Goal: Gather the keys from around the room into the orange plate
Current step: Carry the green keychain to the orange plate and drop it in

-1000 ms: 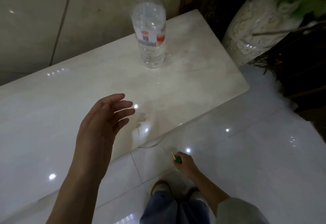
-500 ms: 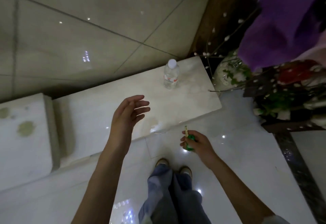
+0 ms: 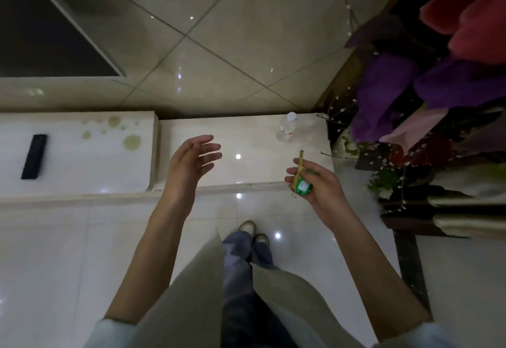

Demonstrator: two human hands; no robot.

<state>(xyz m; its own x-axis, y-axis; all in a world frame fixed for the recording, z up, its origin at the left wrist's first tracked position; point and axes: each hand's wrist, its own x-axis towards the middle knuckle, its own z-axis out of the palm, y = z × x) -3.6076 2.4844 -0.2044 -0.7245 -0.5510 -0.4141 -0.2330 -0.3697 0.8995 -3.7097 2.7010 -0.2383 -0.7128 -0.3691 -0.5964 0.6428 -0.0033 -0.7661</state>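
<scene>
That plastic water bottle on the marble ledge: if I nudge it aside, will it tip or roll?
Probably tips easily: the water bottle stands upright, tall and narrow. It looks clear and possibly near empty, so likely light. Once down, its round body would likely roll on the glossy ledge.

Pale grey-beige top (image 3: 287,293) with light sleeves (image 3: 109,331) pushed up past the forearms. Baggy blue jeans (image 3: 241,265) at bottom centre, tan shoes (image 3: 247,228) peeking out.
</scene>
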